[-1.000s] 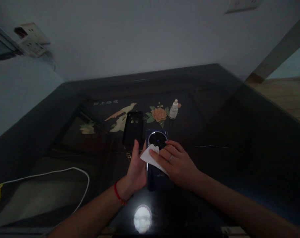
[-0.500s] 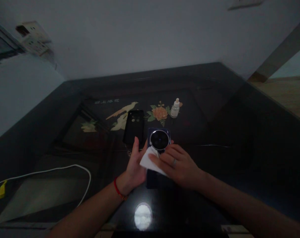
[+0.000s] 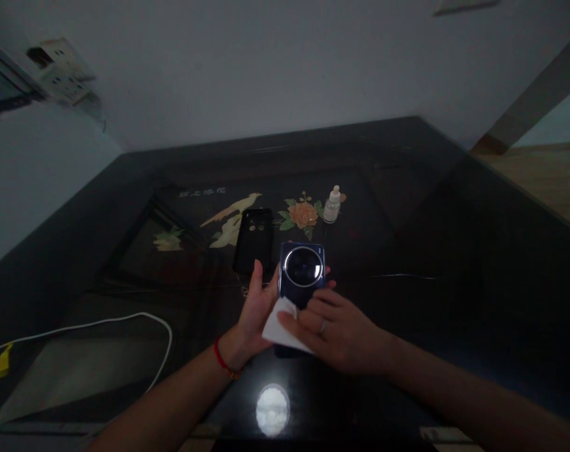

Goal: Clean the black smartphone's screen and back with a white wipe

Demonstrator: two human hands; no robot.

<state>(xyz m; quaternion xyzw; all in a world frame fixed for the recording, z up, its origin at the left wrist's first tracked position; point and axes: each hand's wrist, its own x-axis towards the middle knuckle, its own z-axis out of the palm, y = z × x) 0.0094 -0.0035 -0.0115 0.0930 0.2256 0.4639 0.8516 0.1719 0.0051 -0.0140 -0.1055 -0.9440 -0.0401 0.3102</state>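
A dark blue smartphone (image 3: 292,291) with a big round camera ring lies back up in my left hand (image 3: 255,314). The thumb is along its left edge, and fingertips show past its right edge. My right hand (image 3: 339,329) pinches a white wipe (image 3: 280,326) and presses it on the lower part of the phone's back, covering much of that area. Just beyond my left hand a black phone case (image 3: 254,242) lies on the table. A small dropper bottle (image 3: 332,206) with a white top stands farther back to the right.
The dark glossy table (image 3: 430,220) has an inlaid bird and flower picture. A white cable (image 3: 110,319) with a yellow tag (image 3: 4,361) curves across the left side. The wall (image 3: 266,69) borders the far edge, with power sockets (image 3: 63,69) at upper left.
My right hand and the wipe have slid down the phone's back towards me, uncovering more below the camera ring. My left hand keeps holding the phone in nearly the same place.
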